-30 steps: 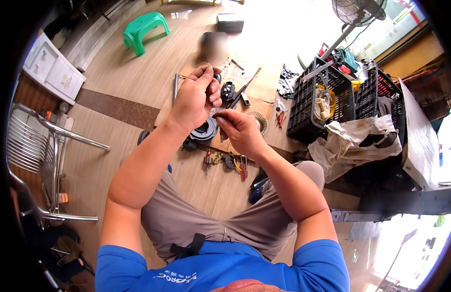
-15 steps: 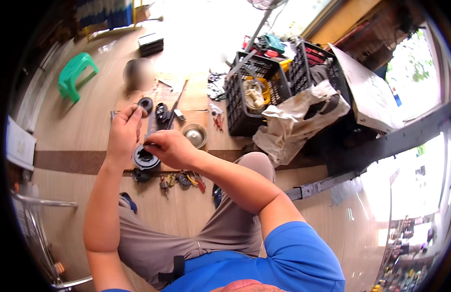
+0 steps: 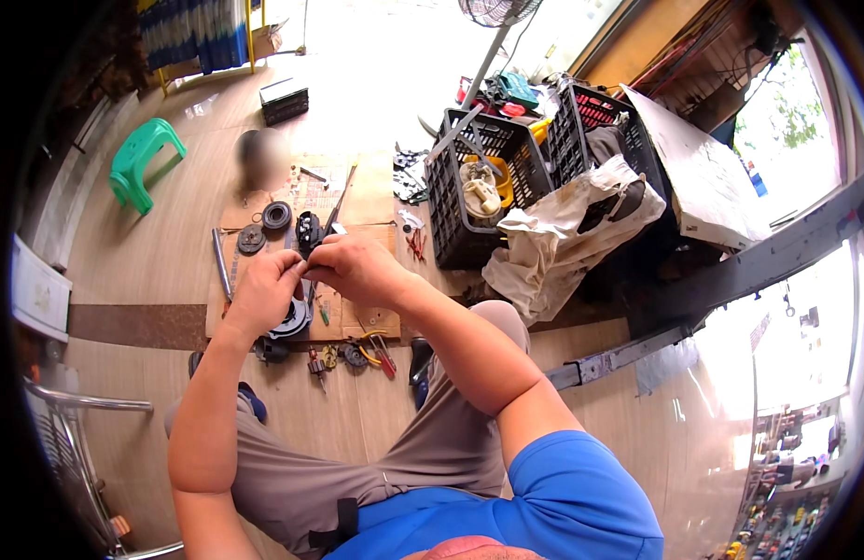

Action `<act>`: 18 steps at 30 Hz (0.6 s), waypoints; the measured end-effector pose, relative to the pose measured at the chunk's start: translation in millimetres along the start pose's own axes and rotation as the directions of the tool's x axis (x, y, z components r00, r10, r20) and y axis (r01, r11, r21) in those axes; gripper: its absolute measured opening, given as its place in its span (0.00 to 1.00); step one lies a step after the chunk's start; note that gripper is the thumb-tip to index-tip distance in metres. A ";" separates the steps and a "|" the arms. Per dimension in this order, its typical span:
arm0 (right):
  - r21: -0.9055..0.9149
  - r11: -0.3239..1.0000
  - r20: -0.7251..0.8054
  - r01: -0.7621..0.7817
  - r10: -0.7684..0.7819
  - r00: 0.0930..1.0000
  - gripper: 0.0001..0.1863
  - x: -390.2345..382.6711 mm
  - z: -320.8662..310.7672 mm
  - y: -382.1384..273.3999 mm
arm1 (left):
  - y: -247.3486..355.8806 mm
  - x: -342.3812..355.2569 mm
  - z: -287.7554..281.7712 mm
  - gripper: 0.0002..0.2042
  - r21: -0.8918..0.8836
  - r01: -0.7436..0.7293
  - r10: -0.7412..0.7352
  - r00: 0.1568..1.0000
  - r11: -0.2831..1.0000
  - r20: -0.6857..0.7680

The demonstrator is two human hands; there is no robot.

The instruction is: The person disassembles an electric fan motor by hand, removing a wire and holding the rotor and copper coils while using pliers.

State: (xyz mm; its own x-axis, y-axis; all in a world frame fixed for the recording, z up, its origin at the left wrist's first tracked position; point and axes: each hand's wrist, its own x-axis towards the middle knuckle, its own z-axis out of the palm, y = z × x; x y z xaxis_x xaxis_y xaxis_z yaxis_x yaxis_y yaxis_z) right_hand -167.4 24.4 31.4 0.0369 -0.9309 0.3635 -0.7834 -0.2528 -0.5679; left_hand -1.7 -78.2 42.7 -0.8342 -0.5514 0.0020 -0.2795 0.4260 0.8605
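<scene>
My left hand (image 3: 264, 291) and my right hand (image 3: 359, 269) meet fingertip to fingertip above the cardboard. Thumb and fingers of each are pinched together, on something too small or hidden to make out. Under them, partly covered by my left hand, lies a round silver-grey metal part (image 3: 294, 325). A black ring (image 3: 276, 216) and a dark grey disc (image 3: 251, 240) rest just beyond my left hand. Next to these is a black mechanical part (image 3: 309, 231), close past my fingertips.
Flattened cardboard (image 3: 369, 241) covers the floor between my feet and beyond. Along its near edge lie yellow-handled pliers (image 3: 371, 336), a red-handled tool (image 3: 385, 359) and small parts. A metal tube (image 3: 221, 261) is left. Black crates (image 3: 469, 238) stand right; a green stool (image 3: 145, 163) stands far left.
My left hand has come nearer and to the right, my right hand slightly farther and right. Their fingertips now meet. The dark disc has come into view; the finned silver wheel is now hidden.
</scene>
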 end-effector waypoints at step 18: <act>0.006 1.000 0.040 0.029 -0.030 0.999 0.10 -11.7 -2.3 -1.1 | 0.6 1.7 -9.4 0.08 -0.257 0.296 -0.226 0.936 0.920 0.269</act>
State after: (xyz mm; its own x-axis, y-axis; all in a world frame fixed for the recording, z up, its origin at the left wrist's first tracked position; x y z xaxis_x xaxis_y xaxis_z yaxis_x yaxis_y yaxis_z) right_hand -168.4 36.2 29.5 0.0845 -0.9327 0.3506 -0.7779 -0.2817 -0.5617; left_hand 1.2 -85.6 48.0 -0.8456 -0.4200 -0.3294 -0.3815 0.0441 0.9233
